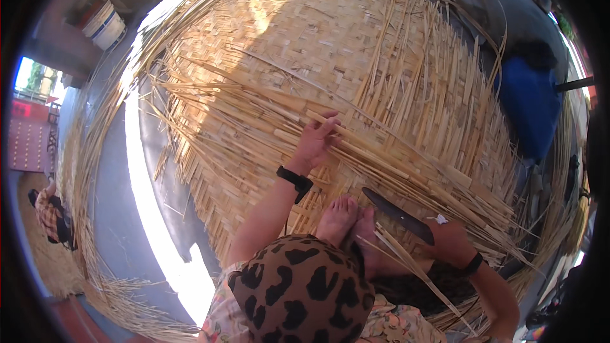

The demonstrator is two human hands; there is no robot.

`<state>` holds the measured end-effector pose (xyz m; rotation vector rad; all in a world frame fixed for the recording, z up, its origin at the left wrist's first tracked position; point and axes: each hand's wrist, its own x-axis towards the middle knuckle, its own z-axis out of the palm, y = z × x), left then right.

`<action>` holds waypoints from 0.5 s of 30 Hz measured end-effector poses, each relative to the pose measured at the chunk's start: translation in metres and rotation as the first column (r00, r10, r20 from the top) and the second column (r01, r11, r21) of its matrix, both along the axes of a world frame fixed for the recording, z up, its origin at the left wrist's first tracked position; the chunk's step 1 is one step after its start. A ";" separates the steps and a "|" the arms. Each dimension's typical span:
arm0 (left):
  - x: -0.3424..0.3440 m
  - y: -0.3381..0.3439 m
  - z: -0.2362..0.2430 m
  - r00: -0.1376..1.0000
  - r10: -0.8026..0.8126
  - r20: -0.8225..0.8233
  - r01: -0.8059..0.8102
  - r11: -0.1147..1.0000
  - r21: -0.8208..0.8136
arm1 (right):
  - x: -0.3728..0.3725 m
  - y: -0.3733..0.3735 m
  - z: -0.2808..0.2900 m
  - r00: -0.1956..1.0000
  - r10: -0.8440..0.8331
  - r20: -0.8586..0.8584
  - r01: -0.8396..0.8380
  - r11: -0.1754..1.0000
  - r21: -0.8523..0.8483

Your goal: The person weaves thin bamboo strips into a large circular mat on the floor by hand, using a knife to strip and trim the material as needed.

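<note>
From where I stood, I could see a big woven mat point(305, 57) spread out on the floor. Sun shone on its far left part, and the rest was in shade. A person sat at the near edge of the mat with bare feet point(340, 219) on it.

The left hand point(321, 140) was over the middle of the mat. Its fingers and thumb were closed on a pale strip point(311, 114), and one end of the strip poked out past them. Lots of loose strips point(254, 105) lay across the mat, from its left side to its right.

The right hand point(450, 241) was at the near right part of the mat. It was curled around the back end of a dark knife point(397, 215). The blade pointed up toward the middle of the mat, and its tip was near the toes. Something small and white showed by the fingers.

Past the mat's far left side stood a white bucket point(105, 27). A big blue thing point(530, 111) was just beside its right edge. Well to the left of the mat, another person point(51, 213) was bending down.
</note>
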<state>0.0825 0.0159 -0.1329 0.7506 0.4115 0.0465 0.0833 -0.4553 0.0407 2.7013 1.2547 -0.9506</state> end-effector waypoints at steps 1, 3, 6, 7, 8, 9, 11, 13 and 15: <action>0.001 0.000 -0.002 1.000 -0.016 0.002 0.016 0.999 0.050 | 0.002 -0.006 0.007 0.999 -0.043 -0.014 0.044 0.999 0.025; 0.004 -0.006 -0.003 0.995 0.033 0.090 -0.033 0.999 -0.009 | 0.006 -0.015 0.016 0.991 -0.126 -0.043 0.129 0.989 0.066; 0.010 -0.011 -0.003 0.986 0.111 0.122 -0.102 0.992 -0.072 | 0.008 -0.010 0.017 0.967 -0.237 -0.091 0.250 0.950 0.189; 0.009 -0.010 -0.005 0.984 0.140 0.115 -0.130 0.988 -0.084 | 0.009 0.000 0.017 0.956 -0.264 -0.125 0.287 0.930 0.228; 0.008 -0.009 -0.006 0.987 0.143 0.073 -0.140 0.989 -0.039 | 0.010 0.009 0.017 0.944 -0.289 -0.161 0.323 0.908 0.265; 0.008 -0.008 -0.008 0.989 0.146 0.035 -0.147 0.989 0.002 | 0.013 0.023 0.022 0.928 -0.312 -0.205 0.361 0.888 0.284; 0.004 -0.005 -0.011 0.985 0.170 -0.021 -0.168 0.983 0.080 | 0.020 0.050 0.027 0.897 -0.325 -0.300 0.409 0.868 0.281; 0.000 -0.003 -0.017 0.977 0.209 -0.044 -0.202 0.971 0.131 | 0.029 0.076 0.031 0.879 -0.301 -0.369 0.409 0.875 0.261; -0.003 0.002 -0.025 0.975 0.214 -0.066 -0.203 0.969 0.138 | 0.034 0.097 0.028 0.876 -0.251 -0.413 0.390 0.871 0.299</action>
